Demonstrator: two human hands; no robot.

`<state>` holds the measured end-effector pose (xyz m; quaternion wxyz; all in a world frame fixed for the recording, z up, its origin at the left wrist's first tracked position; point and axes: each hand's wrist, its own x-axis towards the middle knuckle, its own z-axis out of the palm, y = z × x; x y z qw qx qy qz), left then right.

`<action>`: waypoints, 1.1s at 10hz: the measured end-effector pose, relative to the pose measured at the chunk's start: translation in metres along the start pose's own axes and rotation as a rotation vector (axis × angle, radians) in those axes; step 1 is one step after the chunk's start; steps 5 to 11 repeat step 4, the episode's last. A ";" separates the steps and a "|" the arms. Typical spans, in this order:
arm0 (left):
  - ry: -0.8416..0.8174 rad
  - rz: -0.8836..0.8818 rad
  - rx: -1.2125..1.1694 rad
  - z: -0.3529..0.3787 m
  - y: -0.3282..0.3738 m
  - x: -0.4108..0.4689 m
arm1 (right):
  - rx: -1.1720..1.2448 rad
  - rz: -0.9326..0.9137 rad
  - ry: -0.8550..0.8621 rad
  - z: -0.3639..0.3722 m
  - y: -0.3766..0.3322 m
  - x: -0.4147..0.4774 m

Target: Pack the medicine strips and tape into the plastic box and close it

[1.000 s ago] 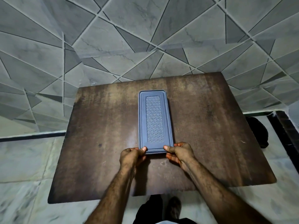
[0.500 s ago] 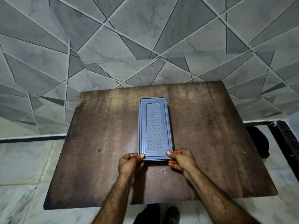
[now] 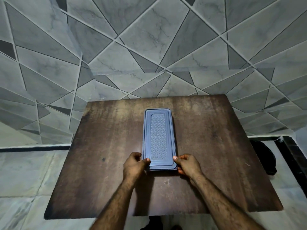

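Observation:
A long blue-grey plastic box (image 3: 158,138) lies lengthwise in the middle of the brown wooden table (image 3: 207,146), its patterned lid on top. My left hand (image 3: 134,165) grips the box's near left corner, thumb pressed on the lid. My right hand (image 3: 186,164) grips the near right corner the same way. No medicine strips or tape are in sight; the lid hides the inside of the box.
The table stands against a grey tiled wall (image 3: 149,47). A dark bag-like object (image 3: 264,156) lies on the floor beyond the table's right edge. Pale marble floor (image 3: 25,171) shows at the left.
The view has tilted up, so table and box sit lower in frame. Both hands stay at the box's near corners, thumbs still on the lid.

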<state>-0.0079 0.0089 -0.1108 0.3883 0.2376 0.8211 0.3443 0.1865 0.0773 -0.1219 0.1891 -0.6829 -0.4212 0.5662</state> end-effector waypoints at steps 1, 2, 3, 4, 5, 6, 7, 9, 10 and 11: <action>-0.004 0.141 0.076 -0.004 0.020 -0.009 | -0.047 -0.057 -0.008 -0.006 -0.008 -0.003; -0.025 0.214 0.111 -0.007 0.033 -0.018 | -0.068 -0.114 0.017 -0.014 -0.013 -0.011; -0.046 0.274 0.136 -0.012 0.038 -0.034 | -0.082 -0.171 0.024 -0.019 -0.016 -0.025; -0.037 0.320 0.102 -0.013 0.046 -0.049 | -0.094 -0.253 0.048 -0.026 -0.023 -0.036; -0.037 0.320 0.102 -0.013 0.046 -0.049 | -0.094 -0.253 0.048 -0.026 -0.023 -0.036; -0.037 0.320 0.102 -0.013 0.046 -0.049 | -0.094 -0.253 0.048 -0.026 -0.023 -0.036; -0.037 0.320 0.102 -0.013 0.046 -0.049 | -0.094 -0.253 0.048 -0.026 -0.023 -0.036; -0.037 0.320 0.102 -0.013 0.046 -0.049 | -0.094 -0.253 0.048 -0.026 -0.023 -0.036; -0.037 0.320 0.102 -0.013 0.046 -0.049 | -0.094 -0.253 0.048 -0.026 -0.023 -0.036; -0.037 0.320 0.102 -0.013 0.046 -0.049 | -0.094 -0.253 0.048 -0.026 -0.023 -0.036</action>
